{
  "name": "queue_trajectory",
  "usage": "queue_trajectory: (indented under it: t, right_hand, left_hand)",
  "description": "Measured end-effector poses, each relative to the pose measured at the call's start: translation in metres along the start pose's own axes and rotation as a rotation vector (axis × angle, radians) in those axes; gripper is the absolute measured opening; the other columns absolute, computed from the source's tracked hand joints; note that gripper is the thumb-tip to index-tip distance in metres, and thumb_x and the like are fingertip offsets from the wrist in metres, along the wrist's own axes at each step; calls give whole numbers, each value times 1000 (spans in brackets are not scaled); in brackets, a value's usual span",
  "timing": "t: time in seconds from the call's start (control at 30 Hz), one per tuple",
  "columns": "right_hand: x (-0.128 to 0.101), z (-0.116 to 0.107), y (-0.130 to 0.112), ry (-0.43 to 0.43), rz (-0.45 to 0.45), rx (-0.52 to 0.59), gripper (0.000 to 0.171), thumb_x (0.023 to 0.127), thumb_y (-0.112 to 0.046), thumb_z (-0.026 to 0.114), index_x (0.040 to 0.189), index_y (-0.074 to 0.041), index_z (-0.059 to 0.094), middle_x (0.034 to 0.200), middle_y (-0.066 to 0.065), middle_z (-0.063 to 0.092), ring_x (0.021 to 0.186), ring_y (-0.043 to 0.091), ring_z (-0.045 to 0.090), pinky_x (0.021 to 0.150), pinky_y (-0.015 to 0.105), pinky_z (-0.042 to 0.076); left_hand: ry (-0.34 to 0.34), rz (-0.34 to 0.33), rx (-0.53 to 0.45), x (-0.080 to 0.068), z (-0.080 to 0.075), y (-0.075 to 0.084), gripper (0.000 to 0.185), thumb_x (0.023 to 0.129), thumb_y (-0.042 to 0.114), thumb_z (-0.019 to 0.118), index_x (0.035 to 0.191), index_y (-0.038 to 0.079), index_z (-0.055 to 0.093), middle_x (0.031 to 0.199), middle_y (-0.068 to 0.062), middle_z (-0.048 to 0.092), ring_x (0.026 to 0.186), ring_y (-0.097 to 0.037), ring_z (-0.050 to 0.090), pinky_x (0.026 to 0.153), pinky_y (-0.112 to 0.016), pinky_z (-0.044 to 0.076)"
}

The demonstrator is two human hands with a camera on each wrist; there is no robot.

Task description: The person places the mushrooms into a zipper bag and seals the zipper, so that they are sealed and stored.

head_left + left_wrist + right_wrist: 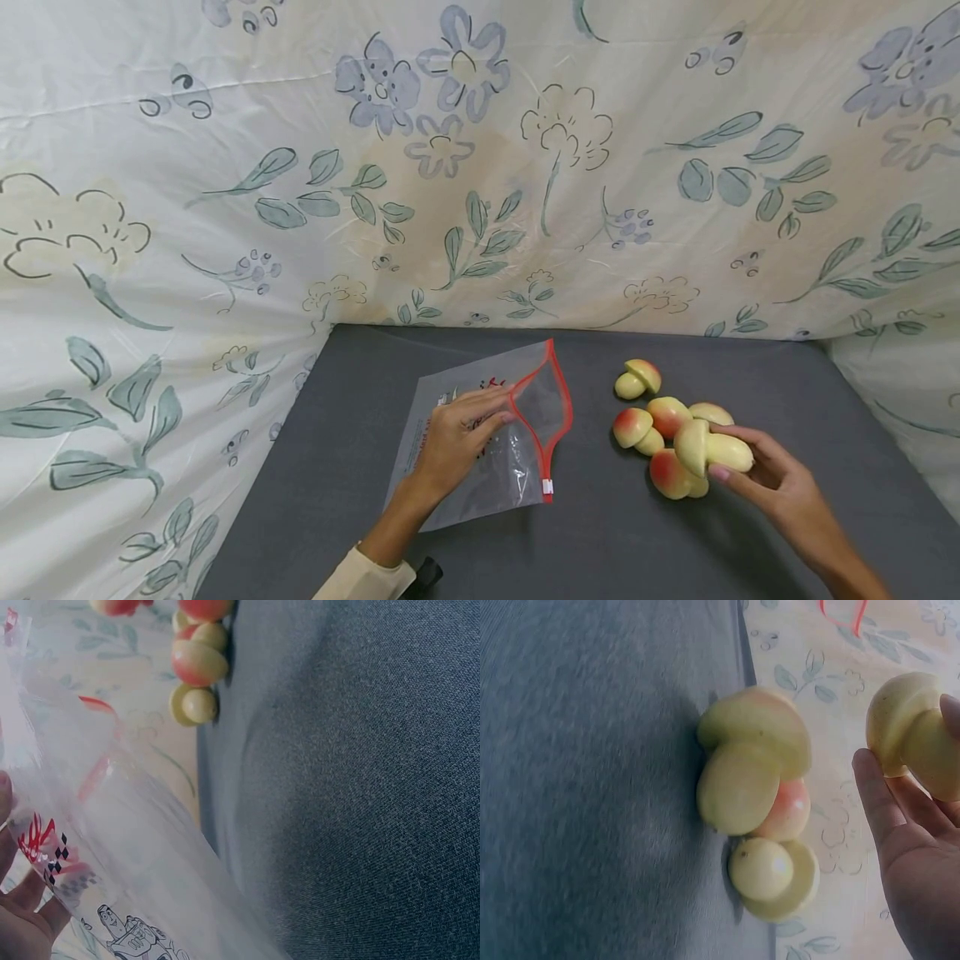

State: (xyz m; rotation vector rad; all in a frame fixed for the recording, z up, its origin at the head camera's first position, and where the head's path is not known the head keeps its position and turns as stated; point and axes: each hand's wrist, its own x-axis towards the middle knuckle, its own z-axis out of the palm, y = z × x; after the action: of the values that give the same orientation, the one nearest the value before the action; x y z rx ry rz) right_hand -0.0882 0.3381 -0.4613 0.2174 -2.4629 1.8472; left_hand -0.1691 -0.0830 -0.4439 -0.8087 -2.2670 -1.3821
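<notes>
A clear zip bag (487, 433) with a red zipper rim lies on the grey table (600, 533), its mouth held up and open. My left hand (457, 433) grips the bag's upper edge near the mouth; in the left wrist view the plastic bag (112, 847) fills the left side by my fingers (22, 915). To the right lie several yellow-red toy mushrooms (660, 417). My right hand (757, 471) holds one mushroom (708, 450) just above that pile. The right wrist view shows the held mushroom (915, 735) against my fingers (881, 802), with the pile (757, 802) beside it.
A floral cloth (480, 167) walls in the table at the back and on both sides. One mushroom (637, 379) lies apart, behind the pile. A small dark object (427, 575) sits by my left sleeve at the front edge.
</notes>
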Motion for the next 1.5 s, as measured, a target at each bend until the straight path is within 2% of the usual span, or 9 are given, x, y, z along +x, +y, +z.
queue_trajectory:
  t: [0.27, 0.5, 0.7, 1.1, 1.17, 1.33, 1.4, 1.5]
  right_hand:
    - [7, 12, -6, -19, -71, 67, 52, 102, 9, 63, 151, 4, 48, 145, -3, 57, 109, 2, 68, 83, 22, 61]
    - [15, 26, -12, -46, -90, 97, 52, 103, 9, 62, 152, 2, 48, 145, 5, 53, 108, 6, 69, 82, 26, 61]
    - [21, 41, -17, -93, -144, 182, 52, 101, 14, 60, 151, 5, 48, 145, 7, 54, 112, 9, 69, 85, 24, 61]
    - [30, 65, -18, -126, -146, 195, 53, 100, 11, 63, 151, 3, 49, 137, 6, 59, 107, 7, 68, 82, 24, 60]
    - [32, 69, -19, -140, -159, 209, 53, 100, 11, 63, 151, 4, 49, 133, 5, 60, 103, 7, 66, 79, 24, 59]
    - [34, 78, -20, -156, -177, 237, 53, 100, 12, 62, 151, 5, 49, 107, -1, 56, 78, 5, 55, 59, 29, 48]
    - [35, 82, -21, -152, -175, 239, 53, 100, 11, 63, 151, 4, 50, 111, -2, 57, 81, 3, 56, 61, 27, 49]
    - [37, 87, -22, -144, -191, 232, 53, 99, 12, 64, 150, 5, 51, 130, 1, 60, 97, 4, 64, 76, 21, 57]
  left_hand:
    - [12, 5, -27, -1, 0, 0, 32, 95, 18, 81, 125, 10, 80, 130, -1, 76, 126, -16, 69, 103, -38, 59]
    - [18, 25, -24, -1, 0, 0, 32, 94, 17, 82, 125, 10, 80, 128, -1, 77, 124, -17, 71, 102, -39, 59]
    - [16, 22, -22, -3, 1, 0, 33, 93, 17, 83, 126, 11, 80, 129, -1, 77, 125, -18, 70, 102, -41, 59]
    - [-16, 6, -5, -5, 1, 2, 32, 95, 19, 81, 126, 11, 79, 130, 0, 76, 126, -15, 69, 106, -40, 57]
    - [-16, 15, -3, -5, 2, 1, 33, 95, 18, 81, 127, 10, 79, 129, 0, 76, 126, -16, 69, 106, -40, 57]
    - [-8, 46, 1, -6, 3, 1, 33, 94, 17, 81, 126, 10, 79, 129, -1, 76, 125, -17, 70, 104, -39, 58]
    - [-3, 60, 4, -6, 4, 1, 33, 94, 17, 82, 126, 10, 79, 129, -2, 76, 125, -18, 70, 103, -39, 59]
    - [0, 71, 4, -6, 5, 1, 33, 94, 17, 82, 126, 10, 79, 130, -1, 76, 125, -19, 70, 103, -40, 59]
